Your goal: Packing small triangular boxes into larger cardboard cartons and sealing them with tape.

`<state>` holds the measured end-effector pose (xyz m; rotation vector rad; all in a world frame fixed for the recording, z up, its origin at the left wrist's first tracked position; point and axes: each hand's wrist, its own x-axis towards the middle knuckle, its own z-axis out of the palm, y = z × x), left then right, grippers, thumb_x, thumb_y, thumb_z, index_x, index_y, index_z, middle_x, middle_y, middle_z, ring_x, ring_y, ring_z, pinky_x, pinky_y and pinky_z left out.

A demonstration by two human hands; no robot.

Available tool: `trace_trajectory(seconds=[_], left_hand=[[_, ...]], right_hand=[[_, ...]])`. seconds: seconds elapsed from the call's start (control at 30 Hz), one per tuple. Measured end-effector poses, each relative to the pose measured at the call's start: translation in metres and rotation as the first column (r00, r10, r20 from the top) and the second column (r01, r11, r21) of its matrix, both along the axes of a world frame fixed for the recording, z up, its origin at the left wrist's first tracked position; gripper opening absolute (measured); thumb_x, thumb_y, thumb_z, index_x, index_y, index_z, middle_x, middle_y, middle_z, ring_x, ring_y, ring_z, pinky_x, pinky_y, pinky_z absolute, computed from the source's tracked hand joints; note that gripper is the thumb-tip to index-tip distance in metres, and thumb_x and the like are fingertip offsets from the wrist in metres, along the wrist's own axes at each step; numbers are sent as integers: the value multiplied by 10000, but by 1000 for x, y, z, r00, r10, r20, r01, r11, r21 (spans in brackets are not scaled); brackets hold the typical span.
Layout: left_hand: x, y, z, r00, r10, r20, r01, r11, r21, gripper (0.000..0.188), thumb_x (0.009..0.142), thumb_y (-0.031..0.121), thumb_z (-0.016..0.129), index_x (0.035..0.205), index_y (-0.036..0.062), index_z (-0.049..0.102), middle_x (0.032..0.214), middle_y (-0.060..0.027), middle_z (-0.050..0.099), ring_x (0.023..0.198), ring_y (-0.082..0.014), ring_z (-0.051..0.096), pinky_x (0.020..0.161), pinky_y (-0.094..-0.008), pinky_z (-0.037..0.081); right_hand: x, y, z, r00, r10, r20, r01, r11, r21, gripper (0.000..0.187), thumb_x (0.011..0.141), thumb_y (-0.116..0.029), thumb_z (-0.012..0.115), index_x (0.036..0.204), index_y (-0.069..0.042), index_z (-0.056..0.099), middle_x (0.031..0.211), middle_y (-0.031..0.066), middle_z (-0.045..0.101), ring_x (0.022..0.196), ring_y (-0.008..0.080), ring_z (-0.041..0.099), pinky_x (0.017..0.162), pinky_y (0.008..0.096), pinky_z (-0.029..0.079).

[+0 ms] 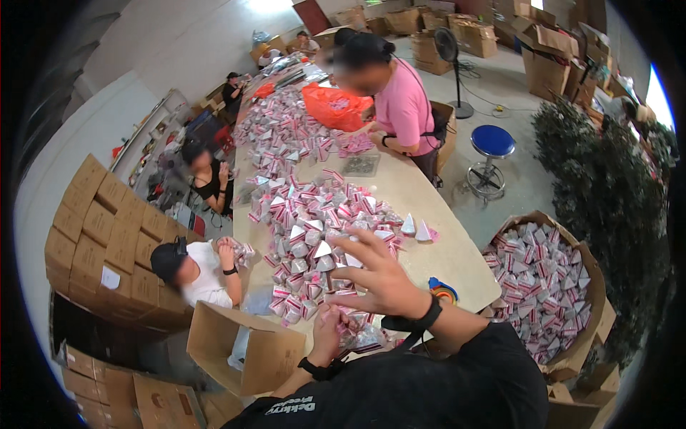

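My right hand (382, 279) is raised over the near end of the table, its fingers spread and holding nothing. Lower and to the left, my left hand (327, 334) is closed near my body. Whatever it may hold is too small or hidden to name. Just beyond both hands spreads a large pile of small wrapped packets (296, 247), grey and white with pink stripes, some of them triangular. More clear-wrapped packets (368, 337) lie between my left hand and my right wrist.
An open cardboard box (271, 361) stands at my left, a large carton of packets (550, 286) at my right. Tape rolls (443, 289) lie at the table's (457, 250) right edge. Co-workers stand along both sides. A blue stool (493, 141) and a fan (446, 46) are beyond.
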<state>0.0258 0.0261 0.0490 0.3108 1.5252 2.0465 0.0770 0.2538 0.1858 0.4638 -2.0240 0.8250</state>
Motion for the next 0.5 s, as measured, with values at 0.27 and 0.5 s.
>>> trace_trajectory(seconds=[0.27, 0.5], left_hand=[[12, -1, 11, 988, -11, -151, -15, 986, -167, 440, 1081, 392, 425, 1116, -5, 610, 759, -54, 563, 744, -161, 611, 734, -306, 512], [12, -16, 13, 992, 93, 88, -73, 974, -214, 713, 1057, 591, 238, 1136, -15, 604, 716, -27, 568, 648, -119, 543, 611, -279, 479]], right_hand=[[0, 5, 43, 463, -318, -827, 404, 907, -123, 322, 679, -199, 866, 966, -189, 721, 1455, 106, 532, 1359, 416, 393, 1037, 512, 418], [-9, -24, -139, 721, 68, 689, -25, 997, -73, 333, 834, -237, 731, 1089, -29, 677, 1268, 209, 616, 1181, 398, 579, 987, 463, 477]])
